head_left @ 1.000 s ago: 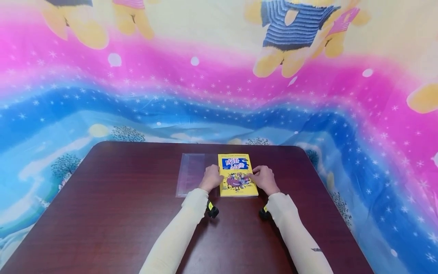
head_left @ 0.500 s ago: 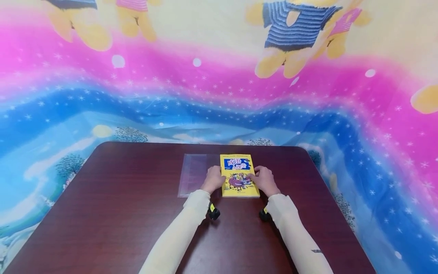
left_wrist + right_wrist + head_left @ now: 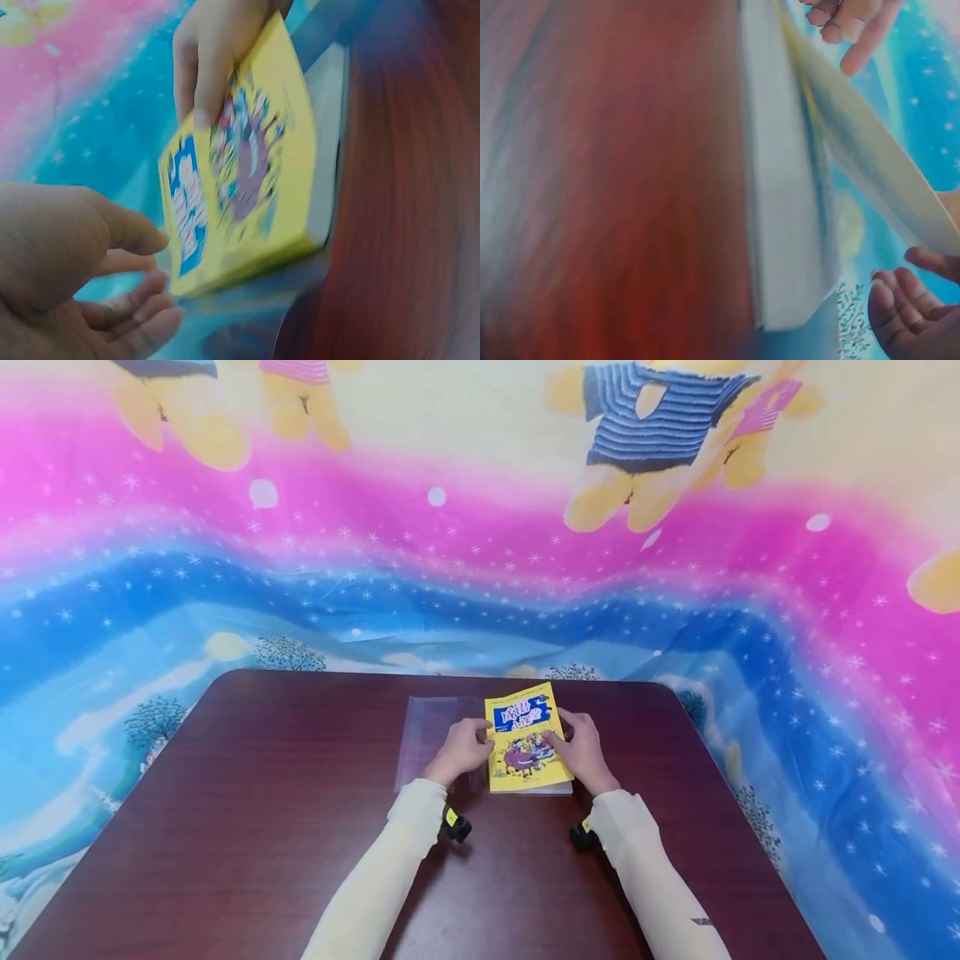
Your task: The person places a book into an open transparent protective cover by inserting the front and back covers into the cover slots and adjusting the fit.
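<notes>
A yellow book (image 3: 517,762) with a blue title panel lies on the dark red table, its front cover raised along the right side. My right hand (image 3: 582,752) pinches that cover's right edge, thumb on top; the right wrist view shows the lifted cover (image 3: 885,161) standing away from the white page block (image 3: 784,187). At the book's left edge is my left hand (image 3: 459,752), its fingers loosely bent and parted beside the spine in the left wrist view (image 3: 90,270). It grips nothing there.
A clear plastic sleeve (image 3: 423,739) lies flat to the left of the book, partly behind the left hand. The table (image 3: 262,827) ends at a far edge, with a colourful printed cloth (image 3: 450,560) hanging behind.
The front cover has risen on its right side with my right hand, baring the pages near the lower right corner. My left hand has loosened at the left edge.
</notes>
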The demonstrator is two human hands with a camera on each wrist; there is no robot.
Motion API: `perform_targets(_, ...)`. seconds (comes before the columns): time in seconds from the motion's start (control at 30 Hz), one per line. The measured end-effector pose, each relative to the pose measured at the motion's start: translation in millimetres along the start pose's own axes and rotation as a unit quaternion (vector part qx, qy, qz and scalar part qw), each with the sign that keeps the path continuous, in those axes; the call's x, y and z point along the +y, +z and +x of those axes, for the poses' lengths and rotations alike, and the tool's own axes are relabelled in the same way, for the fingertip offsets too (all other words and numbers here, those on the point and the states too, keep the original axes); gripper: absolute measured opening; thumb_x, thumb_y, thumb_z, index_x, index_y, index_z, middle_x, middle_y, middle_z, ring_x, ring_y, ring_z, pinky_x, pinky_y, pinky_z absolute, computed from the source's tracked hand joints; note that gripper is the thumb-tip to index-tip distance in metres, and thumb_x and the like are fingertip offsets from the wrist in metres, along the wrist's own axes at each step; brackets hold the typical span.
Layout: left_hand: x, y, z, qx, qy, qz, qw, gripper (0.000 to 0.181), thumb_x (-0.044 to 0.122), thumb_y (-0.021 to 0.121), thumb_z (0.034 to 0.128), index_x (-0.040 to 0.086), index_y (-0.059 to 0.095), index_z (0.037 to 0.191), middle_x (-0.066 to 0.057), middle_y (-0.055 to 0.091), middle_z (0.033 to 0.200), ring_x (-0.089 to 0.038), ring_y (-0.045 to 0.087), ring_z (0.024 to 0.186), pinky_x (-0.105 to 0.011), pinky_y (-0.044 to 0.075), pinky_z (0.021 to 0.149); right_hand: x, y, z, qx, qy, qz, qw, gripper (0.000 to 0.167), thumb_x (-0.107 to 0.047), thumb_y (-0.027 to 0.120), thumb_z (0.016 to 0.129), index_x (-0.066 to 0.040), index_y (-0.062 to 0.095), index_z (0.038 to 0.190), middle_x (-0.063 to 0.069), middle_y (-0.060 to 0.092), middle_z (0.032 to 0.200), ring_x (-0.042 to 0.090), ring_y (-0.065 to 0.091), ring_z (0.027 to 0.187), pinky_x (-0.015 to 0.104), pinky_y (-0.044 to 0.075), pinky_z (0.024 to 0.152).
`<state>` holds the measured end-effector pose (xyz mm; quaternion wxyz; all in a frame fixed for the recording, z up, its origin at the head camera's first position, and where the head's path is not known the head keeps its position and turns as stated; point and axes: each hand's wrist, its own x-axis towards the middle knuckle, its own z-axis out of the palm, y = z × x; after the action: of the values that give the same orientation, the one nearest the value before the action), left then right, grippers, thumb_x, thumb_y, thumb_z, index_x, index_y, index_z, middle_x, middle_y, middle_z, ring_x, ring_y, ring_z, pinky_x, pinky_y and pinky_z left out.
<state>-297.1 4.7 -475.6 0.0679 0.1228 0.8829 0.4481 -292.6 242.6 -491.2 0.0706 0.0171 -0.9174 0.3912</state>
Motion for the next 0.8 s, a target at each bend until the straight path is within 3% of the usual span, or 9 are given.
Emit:
perform_targets(0.13, -10.0, -21.0, -2.0, 0.020, 0.055, 0.059, 0.9965, 0.039, 0.010, 0.069, 0.0953, 0.000, 0.066, 0.132, -0.016, 0.068, 0.117, -0.030, 0.058, 0.106, -0.043, 0.053, 0.090, -10, 0, 1.1, 0.015, -0.037, 0.045, 0.9982, 0.050, -0.014, 0.063, 0.101, -0.004, 0.052, 0.148, 0.021, 0.053, 0.129, 0.027, 0.059, 0.096, 0.034, 0.054, 0.076)
perform_targets(0.3, -30.6, -42.3, -3.4, 0.020, 0.092, 0.116, 0.9888, 0.040, 0.016, 0.070, 0.0962, 0.004, 0.066, 0.134, -0.018, 0.062, 0.136, -0.039, 0.042, 0.134, -0.057, 0.033, 0.113, -22, 1, -0.5, -0.002, -0.054, 0.095, 0.9940, 0.043, -0.017, 0.053, 0.106, -0.012, 0.053, 0.149, 0.015, 0.053, 0.132, 0.027, 0.057, 0.102, 0.032, 0.053, 0.079)
perform_targets(0.43, -46.8, -53.6, -8.3, -0.009, 0.085, 0.127, 0.9882, 0.046, 0.018, 0.066, 0.0991, 0.001, 0.059, 0.141, -0.024, 0.047, 0.152, -0.046, 0.024, 0.149, -0.061, 0.021, 0.121, -32, 2, -0.8, -0.042, -0.065, 0.146, 0.9863, 0.045, -0.018, 0.052, 0.107, -0.018, 0.051, 0.152, 0.016, 0.055, 0.134, 0.030, 0.059, 0.103, 0.029, 0.056, 0.077)
perform_targets(0.6, -59.6, -57.8, -13.2, -0.044, 0.056, 0.131, 0.9888, 0.057, 0.021, 0.062, 0.1012, -0.001, 0.045, 0.151, -0.025, 0.025, 0.165, -0.048, 0.004, 0.155, -0.062, 0.011, 0.124, -45, 3, 1.5, -0.132, -0.081, 0.226, 0.9616, 0.052, -0.015, 0.052, 0.106, -0.022, 0.043, 0.157, 0.022, 0.048, 0.147, 0.044, 0.063, 0.103, 0.042, 0.060, 0.078)
perform_targets(0.8, -66.7, -52.0, -14.2, -0.060, 0.043, 0.134, 0.9883, 0.065, 0.028, 0.060, 0.1030, 0.005, 0.034, 0.158, -0.021, 0.015, 0.169, -0.045, -0.003, 0.156, -0.063, 0.009, 0.123, -59, 12, 4.5, -0.200, -0.095, 0.255, 0.9413, 0.057, -0.016, 0.050, 0.106, -0.019, 0.034, 0.160, 0.009, 0.029, 0.167, 0.051, 0.051, 0.128, 0.055, 0.050, 0.100)
